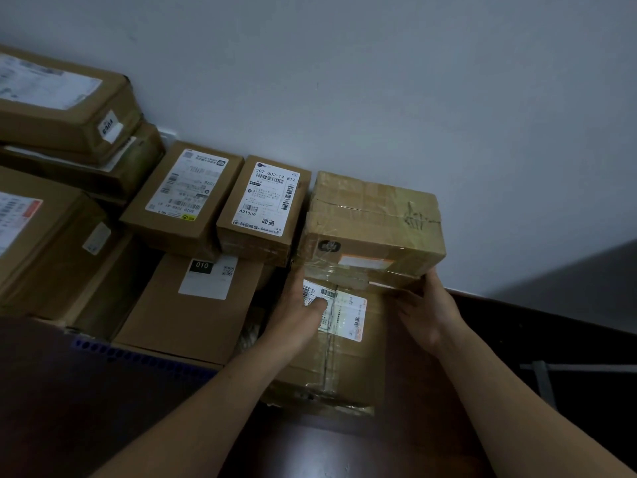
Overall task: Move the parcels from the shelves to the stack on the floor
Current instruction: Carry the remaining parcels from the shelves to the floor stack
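Both hands are on a taped parcel [372, 222] up against the wall [413, 81] — right hand [425, 307] has a grip on its near right corner, left hand [298, 305] is against its left side, thumb on the white label [348, 313] of the parcel underneath [331, 367]. More labelled boxes [262, 201] just to the left.

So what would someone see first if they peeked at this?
Probably the left hand and right hand at the sides of a taped box in the middle, atop a labelled parcel. Next, brown parcels with white labels piled against the wall on the left.
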